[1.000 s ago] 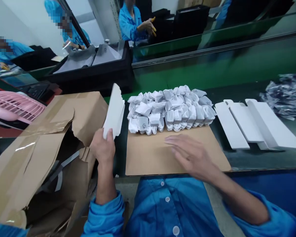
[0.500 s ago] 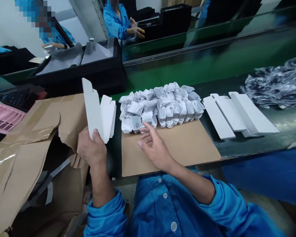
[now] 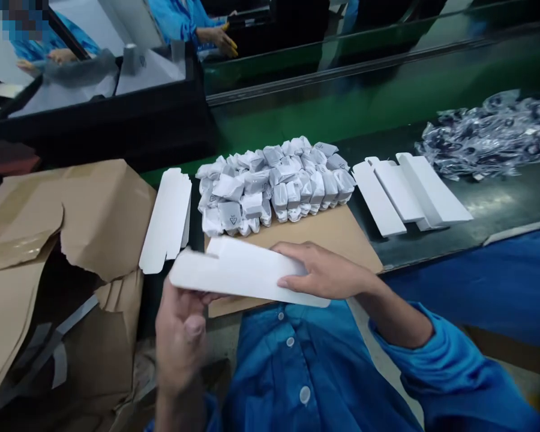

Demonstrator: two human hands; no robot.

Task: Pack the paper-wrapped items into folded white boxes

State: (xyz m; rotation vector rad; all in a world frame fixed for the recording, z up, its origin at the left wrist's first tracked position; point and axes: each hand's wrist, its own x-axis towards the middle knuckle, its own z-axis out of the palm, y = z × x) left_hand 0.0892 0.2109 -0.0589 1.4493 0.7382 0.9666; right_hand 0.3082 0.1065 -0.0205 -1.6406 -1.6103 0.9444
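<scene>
A folded-flat white carton [image 3: 243, 267] is held slantwise above the brown cardboard sheet [image 3: 355, 234]. My right hand [image 3: 319, 270] grips its right end, thumb on the near face and fingers along the far edge. Under the carton's left end is my left hand [image 3: 180, 330], slightly blurred. Its fingers go partly out of sight behind the carton, and its thumb sits lower, off the face. Beyond the carton, several small pieces in white wrapping [image 3: 274, 180] stand packed together on the sheet. More flat white cartons [image 3: 166, 222] lie to the left.
An open, torn cardboard box [image 3: 103, 228] stands at the left. White cartons [image 3: 409, 192] lie on the right, with clear-bagged dark items [image 3: 486, 138] beyond. A black tray [image 3: 162, 108] sits at the back left. Across the green conveyor [image 3: 364, 96], co-workers in blue handle things.
My left hand has brought the white carton right and down, from upright to nearly flat. My right hand, empty before, now grips its right end. The view has shifted.
</scene>
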